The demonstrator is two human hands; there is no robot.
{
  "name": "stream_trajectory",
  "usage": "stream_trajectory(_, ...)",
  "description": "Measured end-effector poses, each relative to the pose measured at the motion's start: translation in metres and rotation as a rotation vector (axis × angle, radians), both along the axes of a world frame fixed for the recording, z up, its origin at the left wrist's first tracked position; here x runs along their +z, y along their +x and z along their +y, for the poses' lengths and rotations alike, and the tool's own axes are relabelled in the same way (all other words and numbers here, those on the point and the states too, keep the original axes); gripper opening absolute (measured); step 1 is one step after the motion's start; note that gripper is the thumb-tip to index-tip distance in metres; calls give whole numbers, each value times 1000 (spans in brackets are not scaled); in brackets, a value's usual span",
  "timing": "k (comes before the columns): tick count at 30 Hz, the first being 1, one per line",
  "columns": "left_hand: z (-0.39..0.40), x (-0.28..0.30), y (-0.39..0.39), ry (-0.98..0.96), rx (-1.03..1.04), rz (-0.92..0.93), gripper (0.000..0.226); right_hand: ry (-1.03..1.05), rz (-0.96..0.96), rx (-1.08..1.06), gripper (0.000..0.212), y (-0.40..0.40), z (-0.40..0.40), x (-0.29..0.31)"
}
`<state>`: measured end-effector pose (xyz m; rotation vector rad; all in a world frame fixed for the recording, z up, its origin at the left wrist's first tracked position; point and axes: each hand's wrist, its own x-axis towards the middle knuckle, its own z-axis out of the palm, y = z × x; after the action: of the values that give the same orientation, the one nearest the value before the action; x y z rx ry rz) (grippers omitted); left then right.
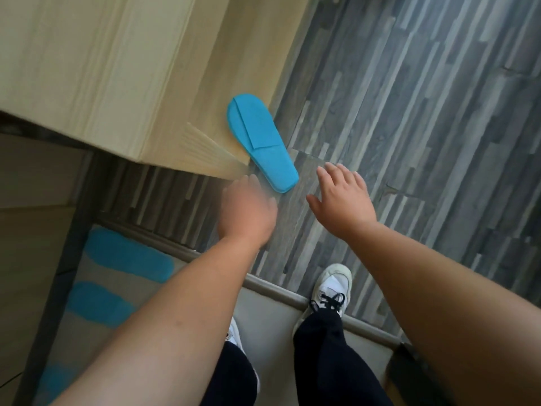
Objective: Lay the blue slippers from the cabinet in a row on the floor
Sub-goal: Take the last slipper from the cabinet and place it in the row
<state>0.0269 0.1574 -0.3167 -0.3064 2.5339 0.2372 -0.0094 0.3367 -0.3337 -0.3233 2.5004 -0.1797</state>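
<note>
A flat blue slipper [261, 142] lies on the grey striped floor [409, 127], its toe end against the base of the light wood cabinet [117, 68]. My left hand [246, 209] hovers just below the slipper's heel, blurred, fingers loosely apart and holding nothing. My right hand [342, 197] is spread open to the right of the heel, palm down, empty and not touching the slipper. Three more blue slippers [128, 256] lie blurred at the lower left, seen through a dim surface, side by side.
My white sneakers [330, 291] and dark trousers stand across a grey threshold strip [281, 291]. The cabinet's corner juts out at centre left. Open grey floor stretches to the right. A dark object [409, 373] sits at the bottom right.
</note>
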Motion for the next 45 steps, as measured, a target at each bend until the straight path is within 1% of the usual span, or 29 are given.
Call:
stream_trajectory(4,14,-20,-12,55,192,-16,63,0,-4,61,66,-23,3,-15)
stream_trajectory(7,24,-42,-25,104,310,-14,61,-18,-5,38,65,-41,0,-33)
stream_trajectory(10,28,-77,-43,126,404,-19,54,-62,5,-8,62,-59,-11,-64)
stream_trajectory(14,25,-127,-65,158,602,-15,43,-158,-68,-113,60,-83,-38,-111)
stream_trajectory(18,9,-165,-80,200,803,-60,45,-261,-136,-231,54,-99,-65,-150)
stream_trajectory(22,3,-188,-84,357,951,60,41,-346,-152,-317,38,-107,-78,-173)
stream_trajectory(24,3,-189,-84,420,987,144,37,-359,-152,-346,40,-110,-79,-176)
stream_trajectory(27,5,-179,-81,450,995,217,30,-365,-134,-439,36,-112,-71,-168)
stream_trajectory(30,9,-156,-74,444,939,204,29,-381,-158,-529,25,-105,-54,-145)
stream_trajectory(32,15,-133,-68,470,904,181,30,-384,-188,-579,18,-97,-39,-121)
stream_trajectory(38,40,-44,-43,548,784,119,27,-376,-246,-671,11,-62,4,-26)
stream_trajectory(42,50,8,-23,553,670,55,20,-367,-261,-769,20,-37,22,31)
stream_trajectory(45,50,39,-14,555,597,-8,22,-355,-247,-828,24,-20,28,66)
